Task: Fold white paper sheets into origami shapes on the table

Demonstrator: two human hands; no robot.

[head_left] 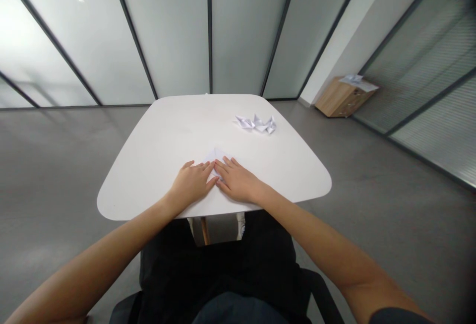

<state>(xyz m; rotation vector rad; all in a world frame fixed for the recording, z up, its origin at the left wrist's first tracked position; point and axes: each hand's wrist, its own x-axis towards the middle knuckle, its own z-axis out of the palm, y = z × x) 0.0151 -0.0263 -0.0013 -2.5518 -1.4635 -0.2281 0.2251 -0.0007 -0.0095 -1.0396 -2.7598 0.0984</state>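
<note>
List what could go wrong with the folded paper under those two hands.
The folded white paper sits under the left hand and right hand, so it might slide on the smooth white table, leaving a crooked crease. The hands also hide much of the paper, so misaligned edges could go unnoticed.

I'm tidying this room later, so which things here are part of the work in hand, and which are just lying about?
In use: left hand, right hand, folded white paper beneath them.
Lying about: three folded paper pieces on the white table; sheets of paper on a low wooden cabinet.
</note>
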